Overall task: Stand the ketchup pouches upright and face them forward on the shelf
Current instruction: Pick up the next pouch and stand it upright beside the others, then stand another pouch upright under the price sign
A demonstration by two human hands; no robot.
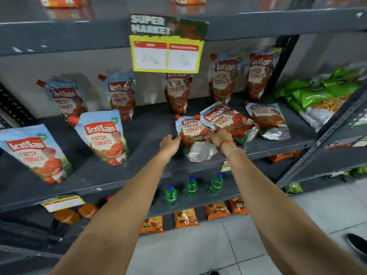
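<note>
Red ketchup pouches (pixel 195 135): seven upright, three flat (hands (pixel 170 143) two).

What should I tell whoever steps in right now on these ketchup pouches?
Left hand: open, fingertips at the left edge of the front lying pouch.
Right hand: resting on that pouch; whether it grips is unclear.
Done: two front pouches on the left and five along the back wall stand facing forward.
Left: three pouches lie flat at the right end of the shelf: the one under the hands, one overlapping it, and one further right. Stand each up, label forward.
</note>
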